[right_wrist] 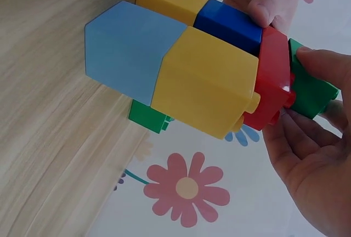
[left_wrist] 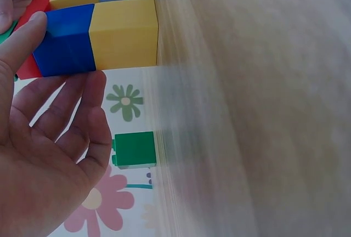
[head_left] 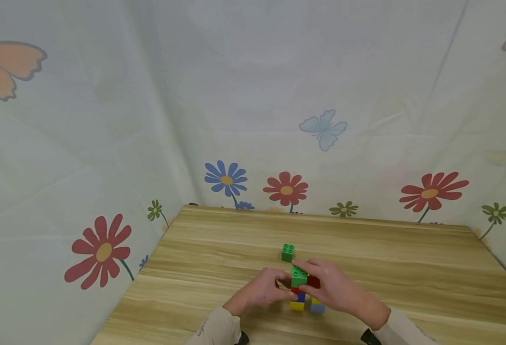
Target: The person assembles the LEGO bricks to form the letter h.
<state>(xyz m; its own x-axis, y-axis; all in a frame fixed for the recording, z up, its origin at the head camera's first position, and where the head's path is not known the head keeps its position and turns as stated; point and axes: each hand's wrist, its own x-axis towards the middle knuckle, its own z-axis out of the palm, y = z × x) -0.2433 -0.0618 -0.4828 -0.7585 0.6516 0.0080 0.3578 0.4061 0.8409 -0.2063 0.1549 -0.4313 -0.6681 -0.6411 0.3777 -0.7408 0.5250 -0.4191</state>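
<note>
My left hand [head_left: 263,287] grips the blue brick [left_wrist: 67,40] of a small tower, thumb on one side and fingers beneath in the left wrist view. Below that blue brick is a yellow brick [left_wrist: 125,34], and above it a red brick [right_wrist: 272,72]. A green brick [head_left: 298,276] tops the tower, pinched by my right hand [head_left: 336,290]; whether it is fully seated on the red one I cannot tell. Beside the tower stands a second stack, a yellow brick [right_wrist: 205,80] on a light blue brick [right_wrist: 131,50]. My right hand partly hides the red brick in the head view.
Another green brick [head_left: 287,254] stands alone on the wooden table [head_left: 209,244], just beyond the tower. A pale cloth [head_left: 253,96] printed with flowers and butterflies hangs behind the table and along its sides.
</note>
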